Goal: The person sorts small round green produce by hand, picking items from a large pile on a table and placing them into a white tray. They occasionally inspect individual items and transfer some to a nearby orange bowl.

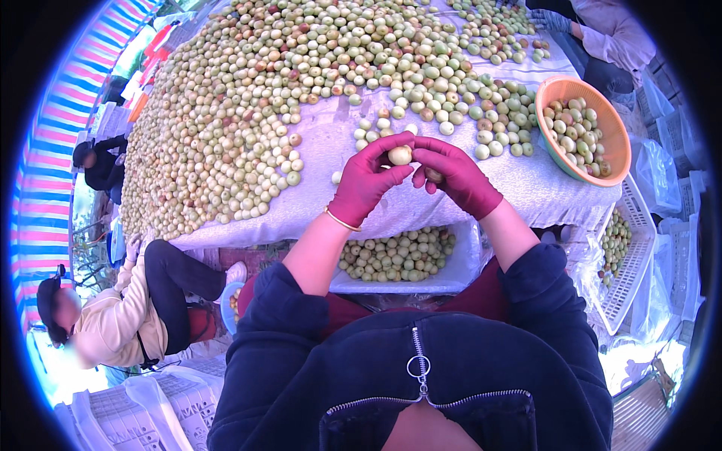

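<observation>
Both my hands wear dark pink gloves and meet over the near edge of a cloth-covered table point(323, 124). A pale green jujube point(400, 155) sits between the thumb and fingers of my left hand point(365, 180). My right hand point(466, 179) reaches its fingertips close to that fruit. A browner jujube point(434, 175), partly hidden, is tucked in the curled fingers of my right hand. Beyond my hands spreads a large heap of green and reddish jujubes point(331, 52), with a few loose ones just past my fingers.
An orange basket point(620, 139) of jujubes stands at the table's right edge. Below my hands is a lined crate point(361, 286) with more fruit. A white crate point(639, 248) stands right. Co-workers sit left point(135, 316) and far right point(609, 37).
</observation>
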